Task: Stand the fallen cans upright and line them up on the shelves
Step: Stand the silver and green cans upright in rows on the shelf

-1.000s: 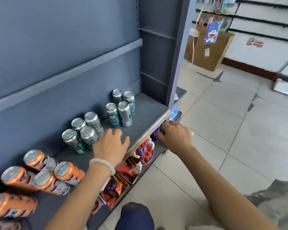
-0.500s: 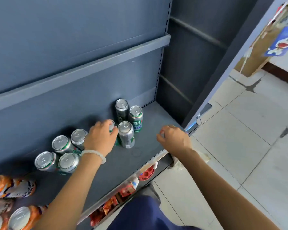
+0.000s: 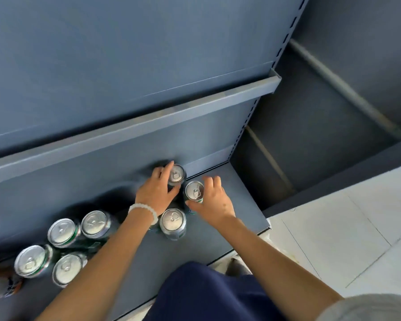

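Observation:
Green-and-silver cans stand upright on the grey shelf [image 3: 239, 205]. My left hand [image 3: 156, 193] wraps around the back can [image 3: 177, 174] near the shelf's rear wall. My right hand [image 3: 212, 202] grips the can [image 3: 194, 190] just in front and to the right of it. A third upright can [image 3: 173, 222] stands by my left wrist; another one beside it is hidden under my hand. At the lower left several more upright cans [image 3: 64, 232] stand in a cluster. An orange can [image 3: 2, 284] lies at the left edge, mostly cut off.
An upper shelf edge [image 3: 148, 119] runs above the cans. The shelf's right end meets a dark side bay [image 3: 310, 135]. White tiled floor [image 3: 345, 228] lies to the right. My knee in blue cloth [image 3: 206, 290] is against the shelf front.
The view has swung down and closer over the shelf. My left hand moved from the front can to the back can. My right hand came off the shelf edge and closed on the can beside it.

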